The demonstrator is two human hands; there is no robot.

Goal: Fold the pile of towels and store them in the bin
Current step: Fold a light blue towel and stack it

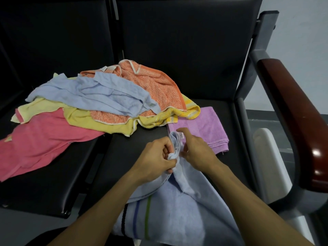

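Head view, left hand bunching blue towel, right hand pinching it, forefinger extended

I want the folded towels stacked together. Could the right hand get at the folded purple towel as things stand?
Probably yes. The folded purple towel lies flat on the seat just beyond the right hand, with nothing on its near part. But that hand is busy at the light blue towel, which the left hand grips.
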